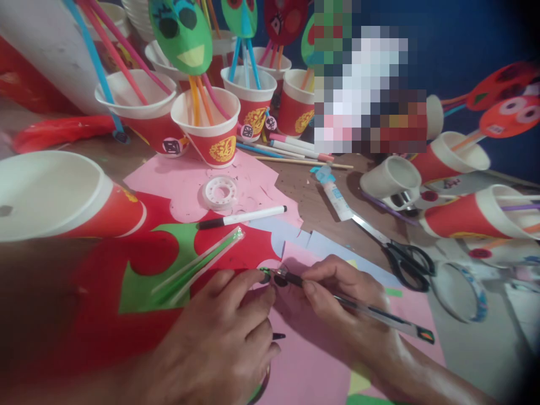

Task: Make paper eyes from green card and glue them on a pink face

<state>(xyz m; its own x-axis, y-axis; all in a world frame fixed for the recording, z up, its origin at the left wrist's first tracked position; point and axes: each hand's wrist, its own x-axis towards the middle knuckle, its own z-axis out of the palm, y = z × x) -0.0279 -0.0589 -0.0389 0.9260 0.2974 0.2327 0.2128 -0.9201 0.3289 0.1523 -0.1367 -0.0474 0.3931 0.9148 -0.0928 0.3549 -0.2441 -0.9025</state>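
Note:
My right hand (350, 298) grips a clear-barrelled gel pen (363, 306), its tip pointing left. The tip meets a small green and black paper piece (265, 272) under my left fingertips. My left hand (228, 332) is closed, fingers curled and pressing that piece down on the pink paper (312, 360). Beside the pen tip lies a small dark oval piece (280, 280). A dark pointed tip (278, 336) sticks out from under my left hand; the rest is hidden. Above the hands are a capped marker (244, 217) and plastic-wrapped green straws (202, 264).
Black-handled scissors (407, 261) and a small glue bottle (337, 197) lie at the right. A clear tape roll (220, 192) rests on pink scraps. Red and white paper cups (206, 129) with straws and paper faces (181, 34) stand behind. A large cup (118, 208) is at left.

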